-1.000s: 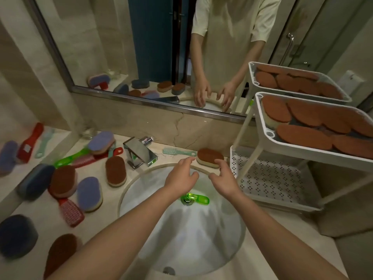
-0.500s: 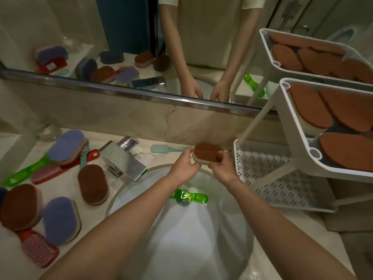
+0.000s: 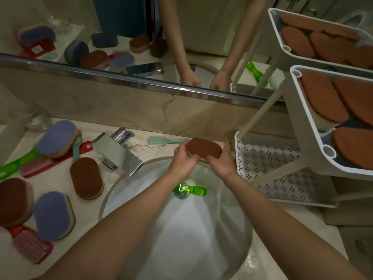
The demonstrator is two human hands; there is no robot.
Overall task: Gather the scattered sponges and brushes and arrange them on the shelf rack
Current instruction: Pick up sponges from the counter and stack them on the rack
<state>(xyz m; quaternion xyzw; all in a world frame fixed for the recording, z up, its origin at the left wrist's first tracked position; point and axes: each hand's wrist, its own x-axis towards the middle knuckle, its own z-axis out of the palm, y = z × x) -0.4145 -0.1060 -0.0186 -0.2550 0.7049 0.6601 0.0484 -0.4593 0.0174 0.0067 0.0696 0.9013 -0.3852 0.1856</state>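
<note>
Both hands hold one brown oval sponge (image 3: 203,147) at the back rim of the sink. My left hand (image 3: 182,161) grips its left end and my right hand (image 3: 222,161) grips its right end. The white shelf rack (image 3: 306,142) stands just to the right; its upper tray holds several brown sponges (image 3: 323,100), and its perforated bottom tray (image 3: 270,158) is bare. A teal brush (image 3: 161,140) lies behind the sponge. A green brush (image 3: 191,189) rests over the sink drain. More brown (image 3: 86,177) and purple sponges (image 3: 53,215) lie scattered on the left counter.
A chrome faucet (image 3: 119,153) juts over the white sink basin (image 3: 181,229). Red brushes (image 3: 30,246) and a green-handled brush (image 3: 16,163) lie among the sponges on the left. A mirror runs along the back wall. A glass (image 3: 39,122) stands at the far left.
Both hands reached forward from over the drain and took hold of the brown sponge at the sink's back rim. The view has tilted down and closer.
</note>
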